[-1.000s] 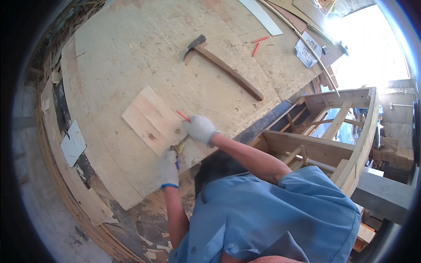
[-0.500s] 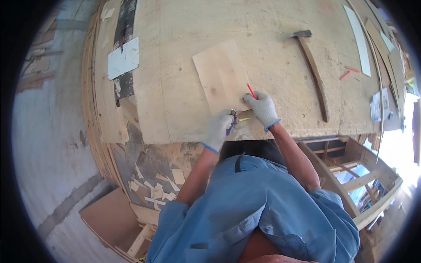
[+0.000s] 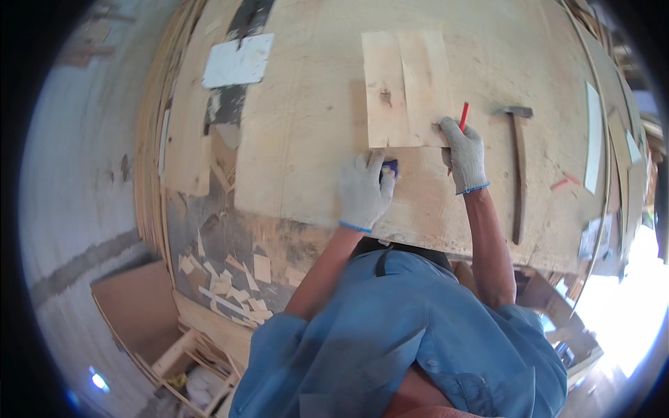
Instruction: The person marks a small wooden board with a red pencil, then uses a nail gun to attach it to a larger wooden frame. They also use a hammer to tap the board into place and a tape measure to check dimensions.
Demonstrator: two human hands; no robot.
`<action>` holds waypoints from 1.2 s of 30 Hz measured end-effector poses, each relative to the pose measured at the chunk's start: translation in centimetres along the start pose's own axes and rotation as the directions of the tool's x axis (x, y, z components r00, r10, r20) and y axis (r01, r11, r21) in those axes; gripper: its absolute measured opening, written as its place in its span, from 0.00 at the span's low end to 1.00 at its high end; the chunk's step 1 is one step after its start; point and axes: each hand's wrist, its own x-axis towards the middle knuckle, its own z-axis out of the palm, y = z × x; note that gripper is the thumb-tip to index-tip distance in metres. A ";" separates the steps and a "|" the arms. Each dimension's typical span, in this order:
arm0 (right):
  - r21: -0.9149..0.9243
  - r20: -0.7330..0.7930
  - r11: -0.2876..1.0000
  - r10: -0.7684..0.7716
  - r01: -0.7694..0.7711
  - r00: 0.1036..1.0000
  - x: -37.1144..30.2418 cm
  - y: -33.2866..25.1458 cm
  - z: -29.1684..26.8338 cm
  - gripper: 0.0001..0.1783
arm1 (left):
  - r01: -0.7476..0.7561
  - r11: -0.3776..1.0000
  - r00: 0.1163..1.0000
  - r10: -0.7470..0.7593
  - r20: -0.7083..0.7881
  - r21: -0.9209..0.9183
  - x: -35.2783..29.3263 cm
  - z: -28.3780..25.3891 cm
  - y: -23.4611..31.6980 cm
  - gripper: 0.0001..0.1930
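Note:
A thin rectangular plywood piece (image 3: 405, 90) is tilted up off the workbench, casting a shadow to its left. My right hand (image 3: 463, 155), in a white knit glove with a blue cuff, pinches its lower right corner. The same hand holds a red pencil (image 3: 465, 115) that sticks up past the fingers. My left hand (image 3: 365, 191), gloved alike and slightly blurred, is closed around a dark blue tape measure (image 3: 391, 168), mostly hidden by the hand. Its fingertips are at the plywood's lower edge; whether they touch it I cannot tell.
The large plywood workbench top (image 3: 300, 139) spreads ahead. A hammer (image 3: 520, 174) lies to the right, near red pencil-like pieces (image 3: 566, 182). A white plate (image 3: 238, 60) lies far left. Wood offcuts (image 3: 230, 285) are heaped at lower left, beside an open wooden frame (image 3: 195, 369).
My right hand has lifted the plywood off the bench and turned it upright. The left hand has turned, and the yellow tape blade seen before no longer shows. The view has shifted.

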 end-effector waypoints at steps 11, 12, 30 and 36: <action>-0.026 0.197 0.990 0.142 -0.139 0.970 -3.1 3.2 15.1 0.20 | 0.377 -0.255 0.209 -0.913 0.350 -0.890 -22.1 2.2 -34.3 0.20; -0.023 0.207 0.989 0.144 -0.143 0.968 -2.7 3.8 16.3 0.20 | 0.518 0.049 0.356 -0.920 0.163 -0.854 -21.2 4.1 -35.0 0.21; 0.047 0.031 0.993 0.103 -0.104 0.994 -2.7 5.4 36.1 0.18 | -0.218 0.923 0.957 0.139 0.254 0.316 -8.9 6.5 -38.9 0.24; 0.062 0.071 0.990 0.123 -0.128 0.990 -1.1 6.4 38.5 0.18 | 0.326 0.824 0.937 -0.218 0.273 -0.463 -10.0 0.3 -38.7 0.22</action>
